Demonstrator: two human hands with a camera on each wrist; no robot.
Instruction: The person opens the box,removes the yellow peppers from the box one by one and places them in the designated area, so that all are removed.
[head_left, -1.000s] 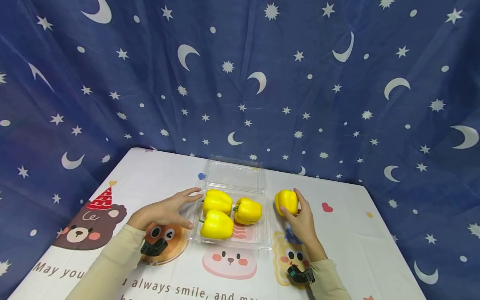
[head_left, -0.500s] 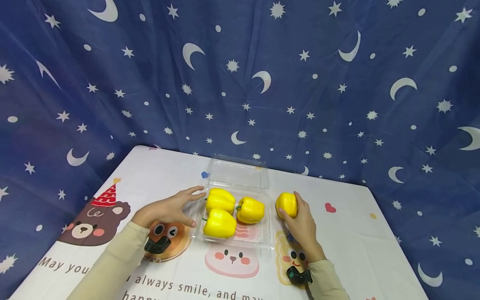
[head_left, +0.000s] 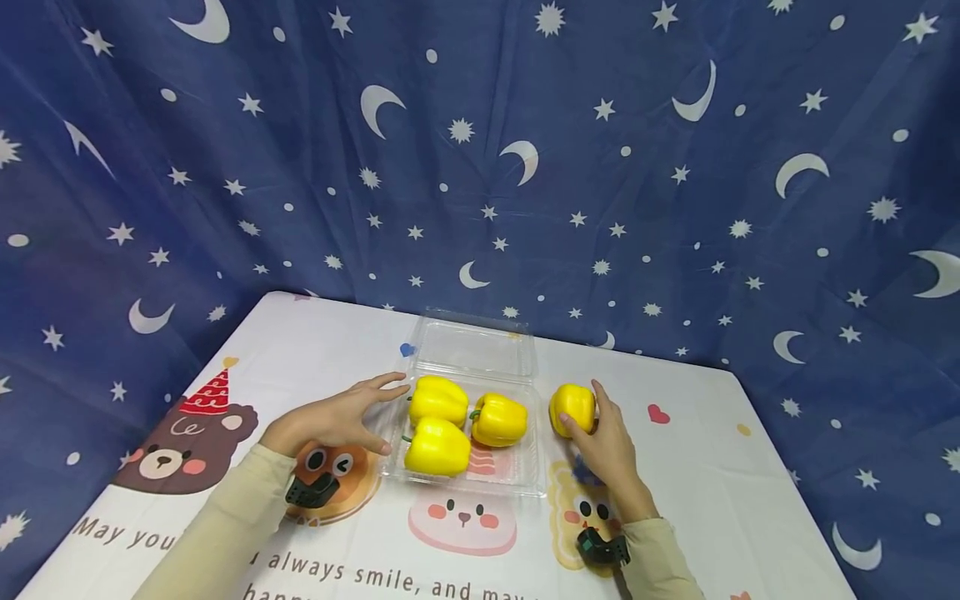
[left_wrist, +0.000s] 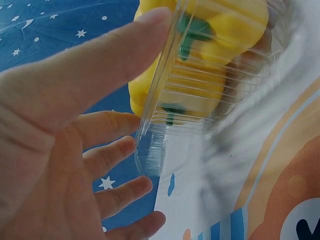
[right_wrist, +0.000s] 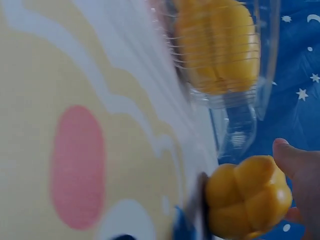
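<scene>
Three yellow bell peppers with green stems lie in the clear plastic clamshell box [head_left: 517, 479]: one at the back left [head_left: 438, 402], one in front of it [head_left: 437, 447], one to the right [head_left: 499, 420]. My left hand [head_left: 333, 417] is at the box's left side, fingers spread, thumb and fingertips at its rim in the left wrist view. My right hand [head_left: 609, 446] grips a fourth yellow bell pepper [head_left: 572, 408] right of the box. Its thumb is on the near side, its fingers on the right; some are hidden. That pepper sits at or very near the table surface.
The box's clear lid [head_left: 472, 348] lies folded back behind it. A white printed cloth [head_left: 697, 467] covers the table. A blue curtain [head_left: 480, 167] with moons and stars hangs close behind the table's back edge.
The pepper at my right hand has turned slightly and shifted a little toward me, with my right fingers staying around it. My left hand keeps its place beside the box.
</scene>
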